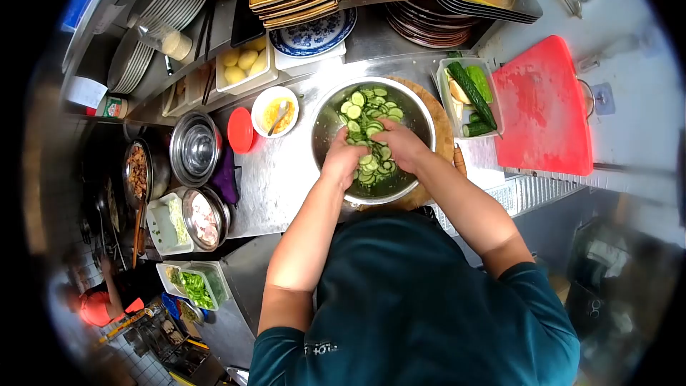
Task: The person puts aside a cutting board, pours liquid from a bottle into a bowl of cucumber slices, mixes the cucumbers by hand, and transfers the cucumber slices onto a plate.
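Observation:
A large steel bowl rests partly on a round wooden board and holds many green cucumber slices. Both of my hands reach down into it. My left hand, on the bowl's left side, has its fingers curled in against the slices. From the right side, my right hand presses its fingers among the slices near the middle. The fingertips of both hands are partly hidden by cucumber.
Left of the bowl are a white bowl with a spoon, a red lid and steel bowls. On the right stand a cucumber tub and a red cutting board. Another person is at lower left.

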Motion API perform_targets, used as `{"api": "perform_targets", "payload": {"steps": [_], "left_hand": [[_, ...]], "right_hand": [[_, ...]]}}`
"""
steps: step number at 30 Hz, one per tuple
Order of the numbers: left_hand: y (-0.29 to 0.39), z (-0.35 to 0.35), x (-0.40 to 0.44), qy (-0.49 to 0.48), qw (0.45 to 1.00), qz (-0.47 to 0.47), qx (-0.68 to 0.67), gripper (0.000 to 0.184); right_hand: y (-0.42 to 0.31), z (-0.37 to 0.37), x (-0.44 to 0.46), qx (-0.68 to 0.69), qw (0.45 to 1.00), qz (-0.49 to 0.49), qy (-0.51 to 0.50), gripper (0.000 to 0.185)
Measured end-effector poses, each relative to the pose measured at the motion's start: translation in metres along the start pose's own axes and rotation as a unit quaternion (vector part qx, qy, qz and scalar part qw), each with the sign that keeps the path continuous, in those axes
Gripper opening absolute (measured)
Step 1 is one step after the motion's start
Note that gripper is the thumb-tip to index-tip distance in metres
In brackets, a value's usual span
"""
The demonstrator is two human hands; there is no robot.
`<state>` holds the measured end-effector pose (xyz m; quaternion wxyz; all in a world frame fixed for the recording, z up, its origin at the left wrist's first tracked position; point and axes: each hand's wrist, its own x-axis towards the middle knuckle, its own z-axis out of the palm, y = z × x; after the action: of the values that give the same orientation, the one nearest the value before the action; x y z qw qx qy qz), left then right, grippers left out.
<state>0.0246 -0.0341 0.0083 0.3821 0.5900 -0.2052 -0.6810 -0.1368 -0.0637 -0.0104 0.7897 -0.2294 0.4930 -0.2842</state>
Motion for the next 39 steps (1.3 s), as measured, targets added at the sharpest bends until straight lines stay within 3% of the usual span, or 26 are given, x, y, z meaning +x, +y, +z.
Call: {"api": "perform_targets", "payload": {"steps": [3,4,5,7,8,10,11,13,15,16,19,20,22,23,25,30,33,34,37,38,39], "left_hand": [[0.011,-0.006,-0.007,-0.062,0.996,0.043,-0.039,0.063],[0.016,-0.007,-0.006,-0.038,0.996,0.072,0.021,0.057],[0.026,-0.009,-0.003,0.012,0.974,0.103,0.200,0.054],[0.018,-0.017,0.018,0.093,0.835,0.327,0.433,0.055],[0.017,-0.017,0.030,0.090,0.857,0.292,0.414,0.059],[0.019,-0.009,0.044,0.081,0.898,0.218,0.374,0.067],[0.022,-0.005,0.045,0.057,0.942,0.162,0.290,0.070],[0.023,0.001,0.042,0.008,0.993,0.041,0.111,0.075],[0.009,-0.008,0.058,-0.055,0.998,0.009,0.026,0.076],[0.005,-0.011,0.059,-0.073,0.997,-0.002,-0.031,0.074],[0.014,-0.012,0.042,-0.117,0.981,-0.046,-0.150,0.053],[0.018,-0.013,0.039,-0.131,0.973,-0.077,-0.173,0.047],[0.026,-0.016,0.031,-0.174,0.958,-0.094,-0.208,0.031],[0.026,-0.014,0.028,-0.134,0.967,-0.073,-0.203,0.030],[0.027,-0.008,0.022,-0.056,0.980,-0.031,-0.189,0.030],[0.027,-0.005,0.014,0.014,0.993,0.103,0.061,0.040],[0.049,0.011,-0.016,0.065,0.929,0.175,0.320,0.035],[0.033,0.009,-0.004,0.105,0.871,0.290,0.382,0.030],[0.021,0.014,0.002,0.055,0.863,0.324,0.383,0.026],[0.020,0.014,0.001,-0.001,0.902,0.258,0.346,0.029],[0.017,0.011,0.001,-0.006,0.891,0.273,0.362,0.032]], "right_hand": [[-0.004,-0.004,0.000,-0.163,0.983,-0.086,-0.013,0.052],[-0.014,-0.003,-0.008,-0.247,0.964,-0.102,0.008,0.048],[-0.020,-0.004,-0.008,-0.359,0.919,-0.154,0.062,0.046],[-0.035,-0.007,0.001,-0.555,0.776,-0.248,0.170,0.043],[-0.028,-0.014,0.018,-0.531,0.757,-0.317,0.212,0.047],[-0.006,-0.031,0.062,-0.389,0.872,-0.262,0.140,0.053],[0.001,-0.036,0.077,-0.311,0.916,-0.233,0.103,0.056],[0.016,-0.028,0.084,-0.190,0.965,-0.168,0.070,0.054],[0.018,-0.023,0.089,-0.080,0.991,-0.101,0.019,0.051],[-0.002,-0.009,0.064,0.040,0.999,-0.014,0.007,0.049],[-0.040,0.011,0.019,0.065,0.994,0.078,-0.033,0.040],[-0.043,0.013,0.011,0.030,0.997,0.070,-0.032,0.042],[-0.036,0.014,0.007,-0.057,0.996,-0.059,-0.033,0.044],[-0.034,0.012,0.003,-0.099,0.987,-0.124,-0.033,0.045],[-0.053,0.014,-0.024,-0.083,0.991,-0.102,-0.028,0.050],[-0.051,0.004,-0.055,-0.064,0.993,-0.074,0.070,0.063],[-0.044,0.011,-0.064,-0.041,0.990,-0.056,0.118,0.069],[-0.043,0.013,-0.066,-0.030,0.990,-0.049,0.131,0.071],[-0.027,0.011,-0.061,0.027,0.988,-0.056,0.142,0.074],[-0.024,0.009,-0.061,0.034,0.987,-0.060,0.144,0.074],[-0.021,0.008,-0.061,0.041,0.987,-0.063,0.142,0.075]]}}
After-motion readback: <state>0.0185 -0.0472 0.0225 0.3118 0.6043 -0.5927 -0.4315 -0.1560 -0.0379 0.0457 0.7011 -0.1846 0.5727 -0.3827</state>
